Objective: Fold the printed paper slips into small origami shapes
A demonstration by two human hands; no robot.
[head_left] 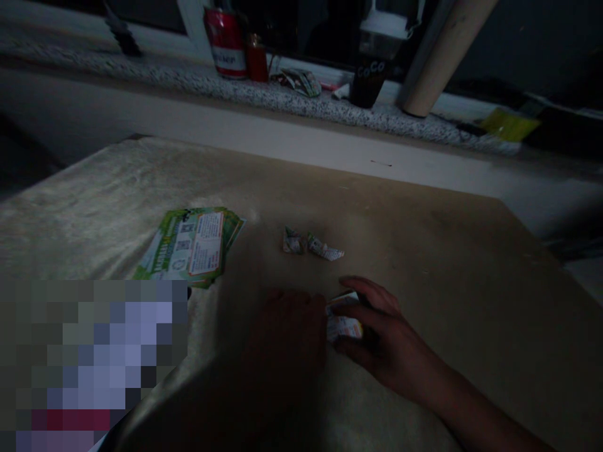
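We are looking down at a right hand [379, 342] that is curling over a small folded piece of white and orange printed paper [343, 321], thumb and fingers pinching it just above the pale beige table cover [424, 251]. A left hand [287, 329] is lying in deep shadow just beside it, fingertips meeting the paper's left edge; we cannot tell whether that hand is gripping or only steadying. The paper is sitting between the two hands, near the front middle of the table. In our judgement, the pressing in hand is going best if the right fingers are holding the piece flat and square while the left fingertips are running firmly along the crease, since the soft-looking cover is probably giving little support and the dim light is hiding the edges. Just beyond the hands, two small folded paper shapes in white and green [311, 245] are lying side by side, touching or nearly so. Farther left, a fanned stack of green and white printed leaflets [193, 245] is resting on the cover. Along the speckled stone sill [330, 110] at the back, a red tin can [226, 41], a dark plastic cup with a pale lid [372, 69] and a leaning beige cardboard tube [438, 56] are standing well apart from the work.
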